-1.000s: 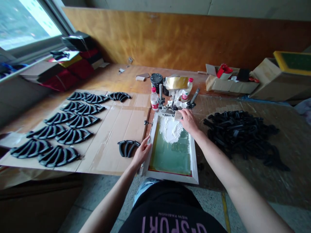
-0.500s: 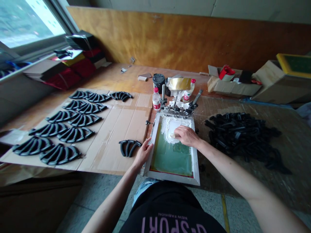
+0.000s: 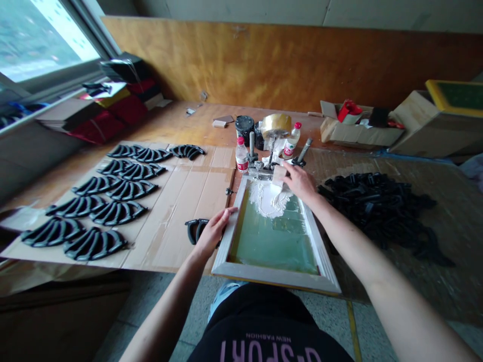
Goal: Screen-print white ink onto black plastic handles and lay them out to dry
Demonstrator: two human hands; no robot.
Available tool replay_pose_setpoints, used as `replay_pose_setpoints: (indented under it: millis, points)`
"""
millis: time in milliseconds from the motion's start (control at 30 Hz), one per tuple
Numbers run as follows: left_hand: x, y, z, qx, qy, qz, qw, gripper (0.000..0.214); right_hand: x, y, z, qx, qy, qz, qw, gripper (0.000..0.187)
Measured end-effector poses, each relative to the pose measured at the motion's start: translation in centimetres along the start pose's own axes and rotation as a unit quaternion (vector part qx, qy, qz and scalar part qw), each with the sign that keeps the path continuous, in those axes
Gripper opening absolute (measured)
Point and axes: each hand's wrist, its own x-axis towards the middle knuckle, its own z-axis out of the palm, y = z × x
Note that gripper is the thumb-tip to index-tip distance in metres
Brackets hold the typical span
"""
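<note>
A screen printing frame [image 3: 279, 282] with a green mesh lies in front of me, its near end tilted up. White ink [image 3: 266, 200] is smeared thickly over the far part of the mesh. My left hand [image 3: 213, 232] grips the frame's left rail, fingers closed against it. At the frame's far end, my right hand [image 3: 301, 182] pinches a small pale squeegee [image 3: 279, 175], just by the metal hinge clamp [image 3: 260, 172]. A curved black ribbed part [image 3: 193, 230] rests on the cardboard, partly hidden behind my left hand.
Rows of black ribbed parts [image 3: 118, 208] cover the left side of the cardboard sheet [image 3: 171, 211]. To the right is a heap of black parts [image 3: 377, 211]. Behind the clamp stand a bottle [image 3: 242, 156], a second bottle [image 3: 292, 141], a tape roll [image 3: 276, 125] and a dark jar [image 3: 245, 128].
My right hand has moved from the middle of the mesh to the far end with the squeegee. The frame's near end has risen, with my left hand at its left rail.
</note>
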Motion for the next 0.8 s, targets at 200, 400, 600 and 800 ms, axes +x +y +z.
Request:
replay_pose_setpoints:
  millis: [200,400,600,800]
  points:
    - [2.7,6.2,1.8,-0.155,-0.003,0.132,0.979,0.05,-4.3,6.3,0.1,0.033,0.002,0.159,0.987,0.029]
    - [3.8,5.0,5.0,-0.21,0.036,0.074,0.974,0.05,-9.8,1.9,5.7,0.064,-0.118,-0.018,0.991,0.038]
    - [0.0,-4.0,8.3,-0.213,-0.08,-0.212,0.95,0.047,-13.2,-6.2,5.1,0.053,-0.059,-0.115,0.99,0.013]
    - [1.4,-9.0,-1.5,-0.077,0.113,-0.157,0.978,0.033,-14.3,0.0,3.4,0.018,-0.095,-0.073,0.993,0.021]
